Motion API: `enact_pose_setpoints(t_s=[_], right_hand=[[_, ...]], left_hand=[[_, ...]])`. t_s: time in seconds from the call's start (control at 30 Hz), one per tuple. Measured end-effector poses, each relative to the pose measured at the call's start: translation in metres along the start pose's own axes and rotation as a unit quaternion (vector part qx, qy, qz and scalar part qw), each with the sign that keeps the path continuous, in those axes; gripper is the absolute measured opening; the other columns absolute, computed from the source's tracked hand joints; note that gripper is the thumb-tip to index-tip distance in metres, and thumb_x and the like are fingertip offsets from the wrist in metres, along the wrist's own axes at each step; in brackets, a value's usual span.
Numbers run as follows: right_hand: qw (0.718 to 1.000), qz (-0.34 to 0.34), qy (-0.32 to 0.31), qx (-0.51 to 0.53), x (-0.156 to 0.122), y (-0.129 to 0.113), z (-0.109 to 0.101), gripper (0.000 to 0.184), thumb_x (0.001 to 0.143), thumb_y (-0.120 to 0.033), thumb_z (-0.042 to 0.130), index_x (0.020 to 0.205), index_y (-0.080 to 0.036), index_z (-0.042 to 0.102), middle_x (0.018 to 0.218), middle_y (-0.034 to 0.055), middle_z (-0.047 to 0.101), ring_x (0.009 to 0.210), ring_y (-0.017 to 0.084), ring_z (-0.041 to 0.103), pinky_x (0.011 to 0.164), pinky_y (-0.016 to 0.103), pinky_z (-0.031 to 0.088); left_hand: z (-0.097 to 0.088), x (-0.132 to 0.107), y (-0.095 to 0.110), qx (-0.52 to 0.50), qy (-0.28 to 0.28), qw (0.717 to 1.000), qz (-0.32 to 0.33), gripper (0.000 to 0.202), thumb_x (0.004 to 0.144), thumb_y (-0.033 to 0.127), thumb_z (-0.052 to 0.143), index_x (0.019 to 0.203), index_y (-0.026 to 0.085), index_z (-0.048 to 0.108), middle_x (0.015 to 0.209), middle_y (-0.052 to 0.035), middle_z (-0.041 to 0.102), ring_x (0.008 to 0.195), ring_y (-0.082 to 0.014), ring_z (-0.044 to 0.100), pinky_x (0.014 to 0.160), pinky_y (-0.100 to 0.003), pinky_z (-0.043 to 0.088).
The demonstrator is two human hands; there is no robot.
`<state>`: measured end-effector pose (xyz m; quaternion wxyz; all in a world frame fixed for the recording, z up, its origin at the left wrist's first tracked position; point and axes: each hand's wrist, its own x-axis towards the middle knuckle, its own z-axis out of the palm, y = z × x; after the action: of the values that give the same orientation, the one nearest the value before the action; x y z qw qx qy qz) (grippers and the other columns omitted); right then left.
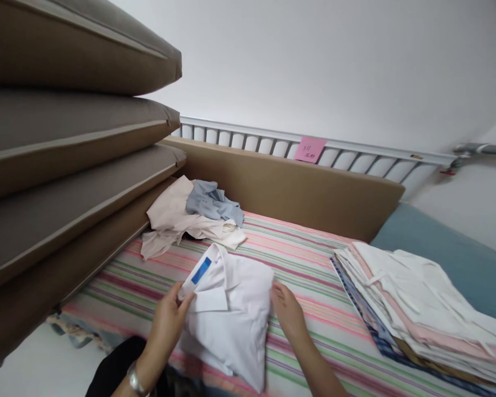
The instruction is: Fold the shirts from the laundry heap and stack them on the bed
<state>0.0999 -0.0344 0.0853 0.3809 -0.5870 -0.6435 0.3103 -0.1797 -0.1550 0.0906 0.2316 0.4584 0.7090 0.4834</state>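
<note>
A white collared shirt [241, 292], folded into a rough rectangle, lies in front of me on a striped sheet [314, 275]. Its collar points up and to the left, with a blue label [201, 271] inside the neck. My left hand [169, 314], a silver bracelet at its wrist, pinches the collar's left side, thumb on top. At the opposite edge of the shirt, my right hand [287, 309] has its fingers curled against the fabric near the shoulder; part of the fingertips is hidden by the cloth.
Loose pale pink and blue clothes [193, 212] are heaped behind the shirt. To the right rises a stack of folded garments [421, 309], white on top. Thick brown cushions [74, 127] tower at the left. A brown board [289, 184] and a radiator with a pink note [309, 149] close off the back.
</note>
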Motion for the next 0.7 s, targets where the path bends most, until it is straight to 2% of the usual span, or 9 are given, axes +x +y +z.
enact_pose_setpoints(t_s=[0.1, 0.17, 0.23, 0.33, 0.37, 0.43, 0.57, 0.63, 0.7], right_hand=[[1.000, 0.012, -0.010, -0.009, 0.004, 0.000, 0.018, 0.050, 0.072, -0.042, 0.049, 0.112, -0.014, 0.057, 0.122, 0.0138, 0.057, 0.113, 0.026, 0.053, 0.096, 0.037, 0.043], [0.999, 0.035, -0.015, -0.013, 0.009, 0.002, 0.024, 0.052, 0.072, -0.040, 0.051, 0.116, -0.013, 0.055, 0.125, 0.0139, 0.055, 0.116, 0.026, 0.051, 0.098, 0.037, 0.040], [0.997, 0.071, -0.015, -0.010, 0.019, 0.007, 0.023, 0.054, 0.071, -0.040, 0.052, 0.118, -0.013, 0.054, 0.123, 0.0141, 0.057, 0.113, 0.026, 0.053, 0.097, 0.036, 0.041], [0.992, 0.128, -0.019, 0.004, 0.037, 0.013, 0.018, 0.058, 0.071, -0.047, 0.053, 0.118, -0.014, 0.053, 0.117, 0.0143, 0.061, 0.110, 0.027, 0.056, 0.093, 0.038, 0.043], [0.989, 0.144, -0.025, 0.014, 0.045, 0.014, 0.016, 0.059, 0.071, -0.050, 0.054, 0.118, -0.015, 0.053, 0.116, 0.0141, 0.062, 0.108, 0.027, 0.057, 0.090, 0.038, 0.045], [0.984, 0.166, -0.054, 0.044, 0.059, 0.012, 0.015, 0.060, 0.069, -0.054, 0.056, 0.116, -0.017, 0.054, 0.113, 0.0132, 0.064, 0.102, 0.026, 0.061, 0.081, 0.037, 0.049], [0.964, 0.178, -0.158, 0.117, 0.078, 0.005, 0.024, 0.044, 0.061, -0.046, 0.066, 0.093, -0.016, 0.063, 0.088, 0.0100, 0.071, 0.080, 0.023, 0.066, 0.066, 0.034, 0.052], [0.958, 0.171, -0.188, 0.135, 0.079, 0.003, 0.031, 0.032, 0.054, -0.037, 0.070, 0.077, -0.015, 0.064, 0.073, 0.0081, 0.071, 0.070, 0.023, 0.066, 0.063, 0.034, 0.051], [0.962, 0.152, -0.179, 0.141, 0.076, 0.004, 0.036, 0.026, 0.050, -0.032, 0.071, 0.068, -0.015, 0.063, 0.063, 0.0052, 0.068, 0.065, 0.023, 0.064, 0.061, 0.034, 0.050]], left_hand=[[-0.004, 0.002, -0.029, 0.037, -0.025, 0.998, -0.045, 0.029, 0.070, 0.039, 0.057, 0.090, 0.018, 0.061, 0.080, -0.0052, 0.068, 0.076, -0.0241, 0.062, 0.072, -0.032, 0.046], [-0.003, 0.003, -0.045, 0.060, -0.041, 0.995, -0.070, 0.030, 0.071, 0.038, 0.056, 0.092, 0.017, 0.060, 0.082, -0.0066, 0.068, 0.077, -0.0256, 0.063, 0.072, -0.034, 0.047], [-0.003, 0.001, -0.055, 0.082, -0.007, 0.995, -0.065, 0.037, 0.072, 0.041, 0.055, 0.098, 0.016, 0.059, 0.089, -0.0088, 0.067, 0.082, -0.0271, 0.062, 0.077, -0.038, 0.047], [-0.003, -0.007, -0.064, 0.080, 0.079, 0.993, -0.031, 0.056, 0.066, 0.049, 0.060, 0.108, 0.012, 0.054, 0.108, -0.0159, 0.061, 0.101, -0.0314, 0.057, 0.092, -0.043, 0.042], [-0.003, -0.012, -0.068, 0.063, 0.095, 0.993, -0.041, 0.064, 0.064, 0.052, 0.062, 0.110, 0.010, 0.052, 0.110, -0.0175, 0.059, 0.104, -0.0324, 0.056, 0.093, -0.044, 0.042], [-0.001, -0.023, -0.075, 0.002, 0.097, 0.990, -0.104, 0.073, 0.059, 0.057, 0.064, 0.112, 0.009, 0.049, 0.108, -0.0183, 0.059, 0.101, -0.0329, 0.058, 0.090, -0.045, 0.044], [0.007, -0.036, -0.086, -0.116, 0.101, 0.961, -0.229, 0.071, 0.053, 0.057, 0.066, 0.105, 0.012, 0.051, 0.103, -0.0165, 0.063, 0.099, -0.0335, 0.061, 0.081, -0.044, 0.050], [0.012, -0.035, -0.087, -0.142, 0.121, 0.950, -0.252, 0.065, 0.052, 0.055, 0.067, 0.101, 0.014, 0.054, 0.099, -0.0146, 0.065, 0.097, -0.0332, 0.062, 0.078, -0.044, 0.050], [0.014, -0.030, -0.087, -0.158, 0.136, 0.946, -0.249, 0.062, 0.051, 0.052, 0.068, 0.099, 0.014, 0.055, 0.095, -0.0131, 0.067, 0.094, -0.0318, 0.064, 0.079, -0.043, 0.050]])
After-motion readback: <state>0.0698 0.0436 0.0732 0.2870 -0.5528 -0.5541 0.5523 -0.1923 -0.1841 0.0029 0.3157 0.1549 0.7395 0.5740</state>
